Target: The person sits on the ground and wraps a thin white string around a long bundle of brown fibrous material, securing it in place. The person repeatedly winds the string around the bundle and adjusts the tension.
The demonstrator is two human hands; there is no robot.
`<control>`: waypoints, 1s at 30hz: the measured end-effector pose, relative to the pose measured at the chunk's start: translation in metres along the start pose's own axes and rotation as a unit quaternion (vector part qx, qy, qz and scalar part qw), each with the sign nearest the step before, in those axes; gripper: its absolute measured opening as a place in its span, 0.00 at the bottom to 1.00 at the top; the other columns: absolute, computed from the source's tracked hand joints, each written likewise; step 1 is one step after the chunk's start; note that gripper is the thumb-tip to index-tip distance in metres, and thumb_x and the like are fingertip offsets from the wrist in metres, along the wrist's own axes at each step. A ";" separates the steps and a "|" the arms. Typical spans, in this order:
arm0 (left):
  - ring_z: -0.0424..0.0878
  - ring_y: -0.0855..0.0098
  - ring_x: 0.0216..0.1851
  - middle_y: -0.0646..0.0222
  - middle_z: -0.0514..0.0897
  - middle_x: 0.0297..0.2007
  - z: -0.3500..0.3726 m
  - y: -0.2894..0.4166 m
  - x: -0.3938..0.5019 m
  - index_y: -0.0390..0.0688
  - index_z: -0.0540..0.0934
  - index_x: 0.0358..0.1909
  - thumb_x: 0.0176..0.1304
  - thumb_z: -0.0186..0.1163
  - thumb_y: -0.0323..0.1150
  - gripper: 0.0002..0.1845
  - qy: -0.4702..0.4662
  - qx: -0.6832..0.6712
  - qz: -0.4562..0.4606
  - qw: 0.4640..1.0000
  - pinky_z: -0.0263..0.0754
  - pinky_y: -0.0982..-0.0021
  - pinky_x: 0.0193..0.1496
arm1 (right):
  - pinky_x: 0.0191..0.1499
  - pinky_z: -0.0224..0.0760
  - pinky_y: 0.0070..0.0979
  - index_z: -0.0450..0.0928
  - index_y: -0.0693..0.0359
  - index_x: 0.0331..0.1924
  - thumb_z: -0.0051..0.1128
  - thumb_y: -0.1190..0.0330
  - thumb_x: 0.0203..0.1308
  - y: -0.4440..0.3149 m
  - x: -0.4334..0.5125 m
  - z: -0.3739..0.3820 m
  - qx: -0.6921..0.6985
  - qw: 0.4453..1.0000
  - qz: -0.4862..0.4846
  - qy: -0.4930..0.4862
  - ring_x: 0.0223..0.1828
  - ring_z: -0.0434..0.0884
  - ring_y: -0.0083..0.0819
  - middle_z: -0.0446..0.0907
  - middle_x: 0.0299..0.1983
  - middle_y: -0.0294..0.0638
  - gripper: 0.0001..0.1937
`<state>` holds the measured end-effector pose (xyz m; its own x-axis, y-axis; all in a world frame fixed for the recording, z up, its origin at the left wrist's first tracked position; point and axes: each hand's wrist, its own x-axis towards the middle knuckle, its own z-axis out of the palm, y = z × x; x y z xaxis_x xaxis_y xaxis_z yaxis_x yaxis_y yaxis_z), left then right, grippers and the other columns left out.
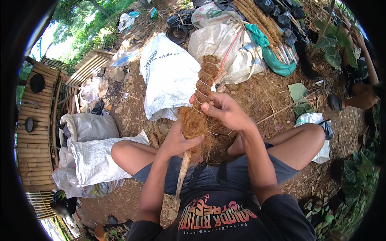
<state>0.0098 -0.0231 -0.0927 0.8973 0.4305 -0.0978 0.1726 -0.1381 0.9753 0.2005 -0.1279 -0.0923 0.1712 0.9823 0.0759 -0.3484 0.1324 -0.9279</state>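
A pole of brown coconut fibre (pixel 207 67) slants away from my lap, with pale string (pixel 202 82) wound in a spiral around its far part. Nearer me the fibre is loose and bushy, and a bare wooden stick (pixel 182 173) comes out below it. My left hand (pixel 178 140) grips this loose fibre around the stick, thumb on top. Higher up, my right hand (pixel 226 110) has thumb and fingers closed at the lower end of the wound part. A slack loop of string (pixel 221 134) hangs beneath my right hand; whether its fingers pinch the string is unclear.
A white woven sack (pixel 170 78) lies just beyond my left hand. Further off are a pale sack (pixel 211 40) and several fibre poles (pixel 256 21). Filled sacks (pixel 96 156) stand by my left knee, beside a bamboo platform (pixel 34 150). Another person's leg (pixel 360 98) shows at right.
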 end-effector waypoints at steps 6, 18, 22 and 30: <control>0.82 0.74 0.45 0.67 0.85 0.44 -0.002 -0.003 0.003 0.35 0.77 0.55 0.55 0.67 0.26 0.23 -0.018 -0.011 -0.011 1.000 0.76 0.68 0.53 | 0.55 0.73 0.24 0.77 0.66 0.63 0.57 0.61 0.75 0.003 0.002 0.002 0.002 1.000 -0.013 0.001 0.49 0.79 0.19 0.84 0.48 0.35 0.21; 0.79 0.68 0.55 0.61 0.82 0.54 -0.012 -0.003 0.008 0.35 0.73 0.63 0.54 0.67 0.33 0.33 -0.137 0.069 -0.086 0.984 0.72 0.64 0.62 | 0.42 0.71 0.20 0.78 0.64 0.61 0.57 0.62 0.75 0.008 0.001 -0.002 -0.006 1.000 -0.010 0.000 0.37 0.75 0.14 0.81 0.38 0.30 0.19; 0.82 0.68 0.50 0.61 0.85 0.47 -0.011 -0.001 0.010 0.35 0.78 0.56 0.55 0.66 0.34 0.26 -0.116 0.057 -0.015 0.992 0.75 0.64 0.57 | 0.44 0.72 0.20 0.77 0.65 0.60 0.57 0.63 0.75 0.004 -0.002 -0.006 0.001 0.999 0.035 -0.014 0.39 0.78 0.14 0.83 0.41 0.31 0.18; 0.82 0.70 0.53 0.62 0.87 0.49 -0.014 -0.007 0.013 0.37 0.80 0.56 0.62 0.70 0.35 0.22 -0.228 -0.072 -0.095 0.966 0.76 0.65 0.58 | 0.43 0.71 0.21 0.78 0.65 0.60 0.56 0.61 0.75 0.008 -0.002 -0.002 0.014 1.000 -0.013 -0.014 0.39 0.76 0.15 0.81 0.38 0.29 0.19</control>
<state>0.0143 -0.0047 -0.0976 0.9463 -0.0061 -0.3232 0.3232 0.0455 0.9452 0.1991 -0.1286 -0.1007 0.1552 0.9817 0.1099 -0.3694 0.1609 -0.9152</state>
